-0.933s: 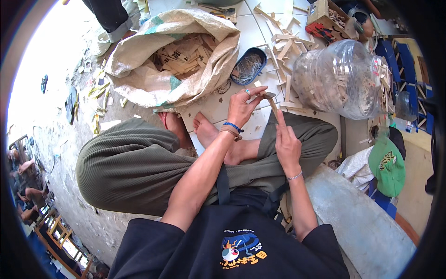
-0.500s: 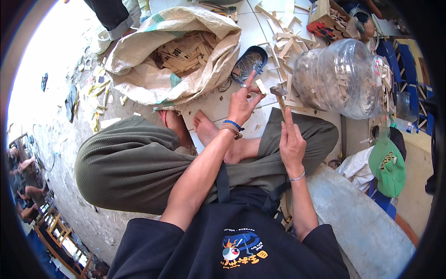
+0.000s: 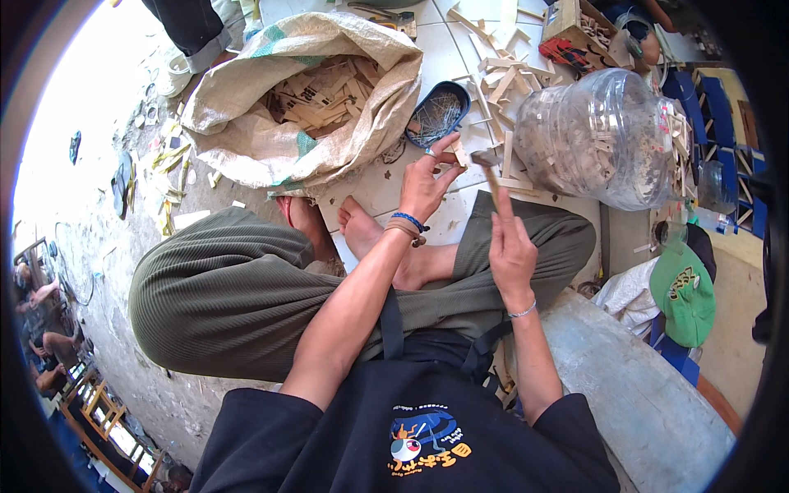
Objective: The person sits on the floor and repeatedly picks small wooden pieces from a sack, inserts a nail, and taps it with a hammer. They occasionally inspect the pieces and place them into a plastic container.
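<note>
My left hand (image 3: 422,187) pinches a small pale wood piece (image 3: 459,153) between thumb and fingers, holding it upright above the white tiles. Close to its right side is the head of a hammer (image 3: 484,158). My right hand (image 3: 513,253) is wrapped round the hammer's wooden handle, index finger stretched along it. Just beyond my left fingers lies a dark blue tray (image 3: 467,96) of thin nails. Whether a nail stands in the wood piece is too small to tell.
A woven sack (image 3: 222,123) full of wood offcuts stands front left. To the right lies a large clear plastic jug (image 3: 575,135) with wood pieces inside. Small joined wood pieces (image 3: 511,78) are heaped beyond, near a wooden box (image 3: 565,23). A person's trouser leg (image 3: 191,29) shows far left.
The hammer has tilted and its head has shifted slightly left, nearer the wood piece. My right hand has moved a little left with it. The left hand keeps its pinch.
</note>
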### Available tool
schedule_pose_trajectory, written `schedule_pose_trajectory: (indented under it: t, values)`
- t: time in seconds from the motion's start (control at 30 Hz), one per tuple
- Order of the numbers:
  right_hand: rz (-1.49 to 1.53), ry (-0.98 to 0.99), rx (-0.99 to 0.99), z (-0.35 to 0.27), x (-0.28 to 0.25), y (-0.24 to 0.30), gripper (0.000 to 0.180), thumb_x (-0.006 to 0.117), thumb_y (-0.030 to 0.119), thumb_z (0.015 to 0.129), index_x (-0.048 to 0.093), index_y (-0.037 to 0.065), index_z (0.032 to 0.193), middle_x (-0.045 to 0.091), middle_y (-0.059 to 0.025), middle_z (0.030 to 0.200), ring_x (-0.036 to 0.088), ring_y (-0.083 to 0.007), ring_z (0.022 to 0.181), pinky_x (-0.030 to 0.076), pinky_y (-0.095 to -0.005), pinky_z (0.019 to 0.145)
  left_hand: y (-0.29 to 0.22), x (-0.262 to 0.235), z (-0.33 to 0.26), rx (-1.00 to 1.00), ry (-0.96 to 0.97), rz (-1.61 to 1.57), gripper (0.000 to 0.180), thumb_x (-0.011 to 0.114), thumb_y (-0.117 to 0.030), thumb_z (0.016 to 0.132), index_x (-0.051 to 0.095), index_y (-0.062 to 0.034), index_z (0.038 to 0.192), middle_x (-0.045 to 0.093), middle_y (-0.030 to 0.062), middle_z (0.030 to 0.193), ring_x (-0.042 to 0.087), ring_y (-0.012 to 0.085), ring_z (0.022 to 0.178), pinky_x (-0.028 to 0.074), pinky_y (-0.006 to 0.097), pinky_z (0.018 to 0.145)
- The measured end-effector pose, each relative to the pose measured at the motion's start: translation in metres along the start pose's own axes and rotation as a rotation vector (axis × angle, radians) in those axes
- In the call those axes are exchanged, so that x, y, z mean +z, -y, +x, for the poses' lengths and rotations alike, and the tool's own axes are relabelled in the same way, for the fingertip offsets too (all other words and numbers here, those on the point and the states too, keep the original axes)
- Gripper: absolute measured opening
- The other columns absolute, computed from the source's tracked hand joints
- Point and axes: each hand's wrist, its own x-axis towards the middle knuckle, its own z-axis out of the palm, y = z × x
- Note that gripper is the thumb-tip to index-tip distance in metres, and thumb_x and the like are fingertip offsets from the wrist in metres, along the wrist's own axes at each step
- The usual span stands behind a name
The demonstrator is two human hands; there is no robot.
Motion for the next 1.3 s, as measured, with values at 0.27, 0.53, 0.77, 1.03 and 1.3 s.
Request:
schedule_pose_trajectory:
  t: [0.27, 0.53, 0.77, 1.03, 1.3]
  values:
    - [0.081, -0.114, -0.016, 0.005, -0.006, 0.003, 0.063, 0.061, 0.016, 0.105, 0.042, 0.036, 0.162, 0.057, -0.0112, 0.078, 0.06, -0.034, 0.059, 0.05, -0.0481, 0.055, 0.0, 0.002, 0.0, 0.004, -0.025, 0.019, 0.063, 0.08, -0.009, 0.091, 0.061, -0.0252, 0.148, 0.08, 0.0043, 0.103, 0.074, 0.014, 0.096, 0.059, 0.032, 0.084]
    - [-0.071, 0.126, 0.059, -0.001, -0.001, 0.001, 0.06, 0.058, 0.019, 0.107, 0.04, 0.035, 0.163, 0.059, -0.0125, 0.077, 0.062, -0.0367, 0.061, 0.05, -0.0499, 0.057, -0.001, 0.002, 0.002, 0.005, -0.009, 0.039, 0.063, 0.08, -0.008, 0.09, 0.061, -0.0244, 0.148, 0.08, 0.0058, 0.106, 0.075, 0.0137, 0.097, 0.061, 0.032, 0.085]
    - [0.148, -0.143, -0.023, 0.006, -0.012, 0.008, 0.067, 0.062, 0.009, 0.104, 0.04, 0.031, 0.164, 0.065, -0.0135, 0.085, 0.062, -0.0342, 0.064, 0.05, -0.0484, 0.061, 0.001, 0.001, -0.001, 0.019, -0.017, 0.041, 0.063, 0.08, -0.009, 0.09, 0.062, -0.0244, 0.148, 0.08, 0.0051, 0.104, 0.075, 0.0133, 0.097, 0.06, 0.032, 0.086]
    - [0.012, 0.146, 0.049, 0.003, -0.006, 0.008, 0.064, 0.06, 0.017, 0.106, 0.039, 0.037, 0.163, 0.057, -0.0146, 0.077, 0.063, -0.0389, 0.066, 0.05, -0.0525, 0.062, -0.001, 0.0, 0.002, 0.051, -0.041, 0.036, 0.061, 0.079, -0.012, 0.091, 0.061, -0.0263, 0.147, 0.08, 0.0054, 0.102, 0.075, 0.0231, 0.094, 0.059, 0.037, 0.085]
    - [0.144, -0.061, 0.02, 0.002, -0.008, 0.012, 0.062, 0.059, 0.016, 0.107, 0.039, 0.033, 0.163, 0.067, -0.0145, 0.087, 0.065, -0.0378, 0.069, 0.051, -0.0487, 0.062, 0.0, 0.001, 0.0, 0.039, -0.027, 0.023, 0.061, 0.078, -0.013, 0.091, 0.06, -0.0271, 0.147, 0.08, 0.0064, 0.102, 0.076, 0.0278, 0.094, 0.058, 0.039, 0.085]
